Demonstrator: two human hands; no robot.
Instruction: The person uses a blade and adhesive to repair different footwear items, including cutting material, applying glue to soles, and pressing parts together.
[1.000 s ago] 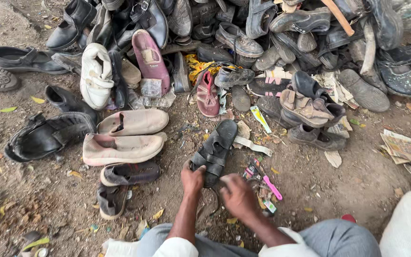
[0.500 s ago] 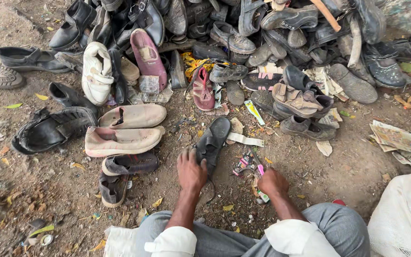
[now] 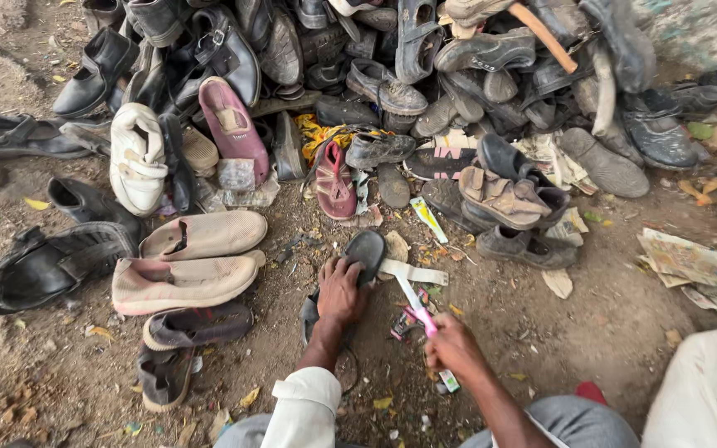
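The left hand (image 3: pixel 340 290) lies palm-down, fingers spread, pressing a dark sandal (image 3: pixel 357 264) flat on the dirt ground (image 3: pixel 607 332). The right hand (image 3: pixel 454 347) is clenched around a thin pink-handled tool (image 3: pixel 417 309), perhaps a brush, its tip angled toward the sandal. A pale strap (image 3: pixel 415 272) lies just beside the sandal. Beige slip-on shoes (image 3: pixel 188 261) sit to the left, a heap of worn shoes (image 3: pixel 425 75) beyond.
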